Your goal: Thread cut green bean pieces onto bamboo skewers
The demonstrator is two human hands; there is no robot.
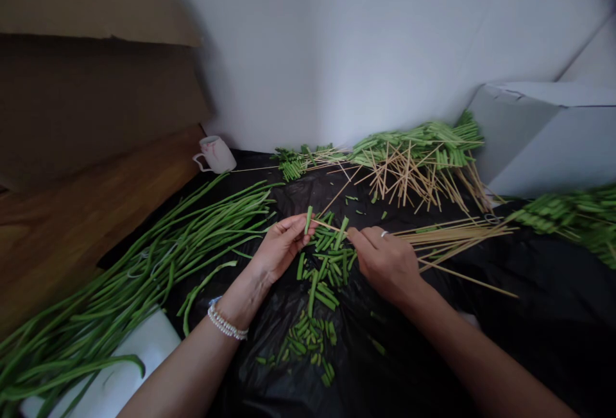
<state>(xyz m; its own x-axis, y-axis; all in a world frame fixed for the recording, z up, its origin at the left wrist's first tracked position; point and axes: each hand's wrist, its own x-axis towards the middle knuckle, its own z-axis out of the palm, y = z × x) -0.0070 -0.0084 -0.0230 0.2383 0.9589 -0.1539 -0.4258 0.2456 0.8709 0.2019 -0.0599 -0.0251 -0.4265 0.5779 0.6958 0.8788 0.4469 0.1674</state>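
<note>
My left hand pinches a short piece of green bean at the left tip of a thin wooden skewer. The skewer's other end is closed in my right hand, which wears a ring. Another bean piece is threaded across the skewer close to my right fingers. Cut bean pieces lie in a loose heap on the black plastic sheet below and between both hands. Bare skewers lie just beyond my right hand.
Long whole beans spread over the left side, partly on a white object. A mug stands by the wall. Filled skewers are piled at the back, with more beans at right beside a white box.
</note>
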